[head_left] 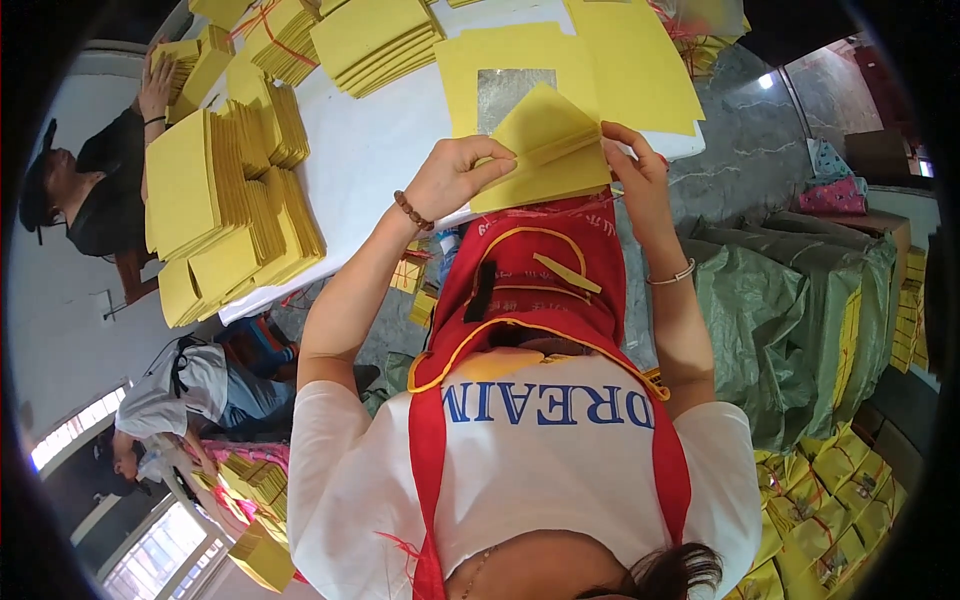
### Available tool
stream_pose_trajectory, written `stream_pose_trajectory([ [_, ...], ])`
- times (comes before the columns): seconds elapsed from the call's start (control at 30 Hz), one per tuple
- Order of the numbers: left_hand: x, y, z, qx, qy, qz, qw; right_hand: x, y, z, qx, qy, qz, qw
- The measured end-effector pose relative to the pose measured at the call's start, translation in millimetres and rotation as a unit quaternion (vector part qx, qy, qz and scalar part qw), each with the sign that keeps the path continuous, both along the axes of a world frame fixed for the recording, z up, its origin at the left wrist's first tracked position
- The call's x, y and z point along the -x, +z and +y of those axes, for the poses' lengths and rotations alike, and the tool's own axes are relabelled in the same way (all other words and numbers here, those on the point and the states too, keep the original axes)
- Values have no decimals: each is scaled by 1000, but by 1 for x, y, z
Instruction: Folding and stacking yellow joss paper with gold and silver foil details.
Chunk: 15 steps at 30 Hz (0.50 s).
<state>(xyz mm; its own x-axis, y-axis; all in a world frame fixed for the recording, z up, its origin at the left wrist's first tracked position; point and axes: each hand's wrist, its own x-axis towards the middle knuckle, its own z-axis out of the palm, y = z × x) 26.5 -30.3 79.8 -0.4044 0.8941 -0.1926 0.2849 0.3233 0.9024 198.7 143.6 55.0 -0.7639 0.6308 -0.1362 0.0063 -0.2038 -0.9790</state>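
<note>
Working right of yellow stacks (185, 180) at the table's (350, 130) left end, pinching a folded sheet (545, 130) by its left side with the left hand (460, 170), over the near edge. Gripping its right side with thumb and fingers of the right hand (640, 165), near the table's right corner.

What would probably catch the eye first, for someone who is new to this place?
The red apron near the centre probably stands out first, just below the folded yellow sheet that the left hand pinches and the right hand touches. Then perhaps yellow paper stacks at upper left on the white table, and green sacks at right.
</note>
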Motion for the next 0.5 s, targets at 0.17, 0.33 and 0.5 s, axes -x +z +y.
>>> stream_pose_trajectory([
  [0.17,-1,-3,-1,-10,10,-3,1000,-5,-3,0,-2,7,-12,1000],
  [0.33,-1,-4,0,-5,10,17,1000,-7,-7,-2,-11,15,-16,1000],
  [0.5,0,1,0,25,5,-4,1000,-8,-7,0,-12,25,-33,999],
])
